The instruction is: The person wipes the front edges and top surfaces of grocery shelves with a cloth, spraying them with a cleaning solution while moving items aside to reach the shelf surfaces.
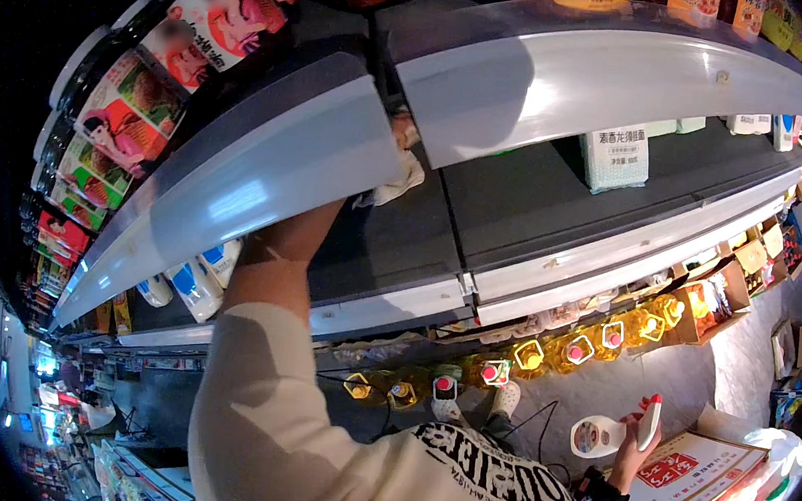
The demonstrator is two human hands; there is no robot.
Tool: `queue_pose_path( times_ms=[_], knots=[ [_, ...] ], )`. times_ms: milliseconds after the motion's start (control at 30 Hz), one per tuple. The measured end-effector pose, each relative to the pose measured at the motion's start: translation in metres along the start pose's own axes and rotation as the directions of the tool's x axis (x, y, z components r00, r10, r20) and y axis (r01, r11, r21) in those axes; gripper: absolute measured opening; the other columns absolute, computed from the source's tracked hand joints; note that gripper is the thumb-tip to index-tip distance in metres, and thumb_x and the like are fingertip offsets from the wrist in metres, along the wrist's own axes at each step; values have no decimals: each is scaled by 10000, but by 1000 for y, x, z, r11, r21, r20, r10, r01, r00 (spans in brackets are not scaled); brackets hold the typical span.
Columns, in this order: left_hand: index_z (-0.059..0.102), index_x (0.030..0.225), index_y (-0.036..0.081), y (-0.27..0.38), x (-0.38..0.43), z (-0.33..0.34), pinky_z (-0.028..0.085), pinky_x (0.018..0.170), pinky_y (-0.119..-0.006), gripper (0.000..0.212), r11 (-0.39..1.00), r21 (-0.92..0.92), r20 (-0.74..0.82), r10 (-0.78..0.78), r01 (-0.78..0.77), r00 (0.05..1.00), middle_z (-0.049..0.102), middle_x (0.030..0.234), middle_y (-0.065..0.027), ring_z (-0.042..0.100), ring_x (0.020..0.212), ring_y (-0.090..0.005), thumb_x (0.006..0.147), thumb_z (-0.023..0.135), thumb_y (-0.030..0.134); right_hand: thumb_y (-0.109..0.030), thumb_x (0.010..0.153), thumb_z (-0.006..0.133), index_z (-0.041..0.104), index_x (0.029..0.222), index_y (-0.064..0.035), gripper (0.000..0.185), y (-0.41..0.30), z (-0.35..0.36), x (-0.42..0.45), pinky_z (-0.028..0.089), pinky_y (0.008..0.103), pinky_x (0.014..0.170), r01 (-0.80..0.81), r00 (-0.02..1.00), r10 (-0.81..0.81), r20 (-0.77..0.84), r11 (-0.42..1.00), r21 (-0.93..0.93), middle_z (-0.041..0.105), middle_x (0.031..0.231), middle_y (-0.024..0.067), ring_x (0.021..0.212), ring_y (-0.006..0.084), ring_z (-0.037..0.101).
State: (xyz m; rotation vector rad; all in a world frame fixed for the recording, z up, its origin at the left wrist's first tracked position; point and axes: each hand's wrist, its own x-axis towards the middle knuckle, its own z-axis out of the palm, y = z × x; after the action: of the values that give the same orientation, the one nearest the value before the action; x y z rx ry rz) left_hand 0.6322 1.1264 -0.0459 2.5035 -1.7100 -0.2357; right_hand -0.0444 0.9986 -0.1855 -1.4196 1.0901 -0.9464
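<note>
My left arm reaches in under the upper shelf's price rail [257, 164]. Of my left hand [404, 131], only a part shows in the gap between two rails, and the rail hides the remainder. A pale crumpled cloth [402, 179] is in that hand, over the dark lower shelf board [380, 241]. Low on the right, my right hand [635, 436] grips a white spray bottle [598, 437] with a red nozzle and a label. That hand is well away from the shelf.
A noodle packet [616, 159] stands on the shelf board. White bags [194, 288] sit left of my arm. Jars [129, 101] line the upper shelf. Oil bottles [528, 357] stand on the floor by my feet. Printed cartons [683, 480] are at lower right, near a dark cable [546, 431].
</note>
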Motion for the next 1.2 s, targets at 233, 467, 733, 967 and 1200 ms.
queue_pose_path(
  times_ms=[233, 467, 733, 967, 1200],
  knots=[
    [390, 1410, 7, 83, -100, 47, 268, 1133, -308, 453, 927, 179, -67, 346, -330, 936, 410, 1450, -131, 393, 1332, -193, 962, 410, 70, -54, 802, 602, 564, 1188, 24, 395, -8, 22, 12, 472, 295, 705, -67, 987, 72, 145, 997, -37, 621, 888, 65, 757, 143, 576],
    [447, 1376, 32, 10, -37, 30, 300, 1116, -330, 453, 996, 56, -72, -61, 65, 996, 449, 1426, -111, 424, 1305, -202, 925, 474, 72, -96, 769, 595, 537, 1109, 1, 358, -43, 70, 19, 422, 260, 716, 29, 962, -32, 273, 999, 16, 567, 952, 70, 772, 134, 505],
    [551, 1309, 64, 62, -86, 86, 340, 1092, -358, 409, 914, -82, -285, 361, -398, 888, 527, 1371, -88, 469, 1266, -215, 902, 519, 88, -65, 763, 584, 540, 1111, -13, 354, -45, 81, 11, 436, 264, 735, -19, 950, 6, 311, 999, 38, 587, 973, 59, 787, 122, 506],
    [443, 1399, 107, 57, -40, 76, 312, 1122, -397, 528, 966, 225, -245, 181, -125, 952, 439, 1441, -106, 408, 1326, -287, 879, 440, 18, -52, 739, 596, 577, 1000, 27, 274, -48, 90, 13, 417, 264, 686, 62, 947, -49, 318, 998, -32, 530, 925, 69, 755, 152, 507],
    [372, 1430, 60, 52, -17, 76, 308, 1122, -409, 510, 946, 322, -161, 21, 33, 987, 366, 1484, -130, 331, 1373, -293, 921, 393, 85, -67, 744, 601, 573, 1066, 11, 332, -59, 87, 8, 426, 272, 692, 91, 962, -93, 255, 996, 18, 557, 954, 79, 757, 147, 513]
  ],
)
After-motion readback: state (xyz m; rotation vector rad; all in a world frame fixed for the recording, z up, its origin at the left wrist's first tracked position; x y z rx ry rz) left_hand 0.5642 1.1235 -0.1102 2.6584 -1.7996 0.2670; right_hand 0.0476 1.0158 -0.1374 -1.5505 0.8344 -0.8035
